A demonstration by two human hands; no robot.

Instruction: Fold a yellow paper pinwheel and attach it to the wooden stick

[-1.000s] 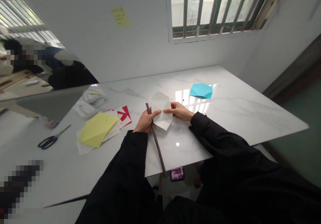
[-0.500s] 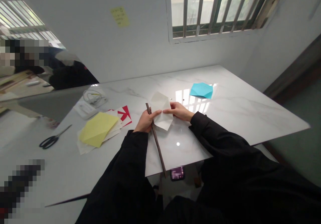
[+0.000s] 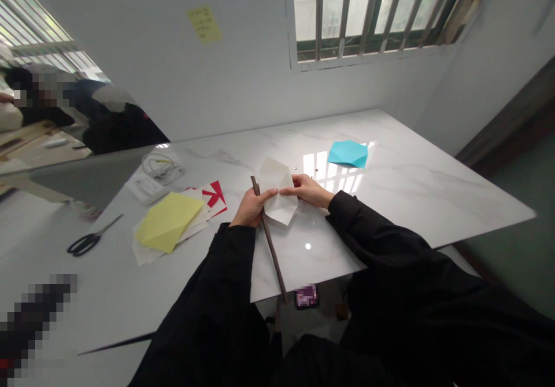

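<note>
A creased sheet of white paper (image 3: 277, 205) is held up between my two hands over the marble-patterned table (image 3: 411, 184). My left hand (image 3: 251, 206) pinches its left side, thumb on top. A thin brown stick (image 3: 271, 242) also runs through that hand and slants down past the table's front edge. From the other side my right hand (image 3: 309, 190) is closed on the paper, its thumb almost meeting the left thumb at the middle. The fingers under the sheet are hidden.
Left of my hands lie a yellow sheet (image 3: 169, 222) on white sheets and red cut paper (image 3: 214, 196). Black-handled scissors (image 3: 84, 242), a white cable (image 3: 162, 167) and a white box (image 3: 145, 189) are further left. Blue folded paper (image 3: 348, 154) lies at the back right. A person (image 3: 113, 115) is at far left.
Both hands keep the same pinch on the white paper, and the stick stays in the left hand. The whole view has shifted very slightly.
</note>
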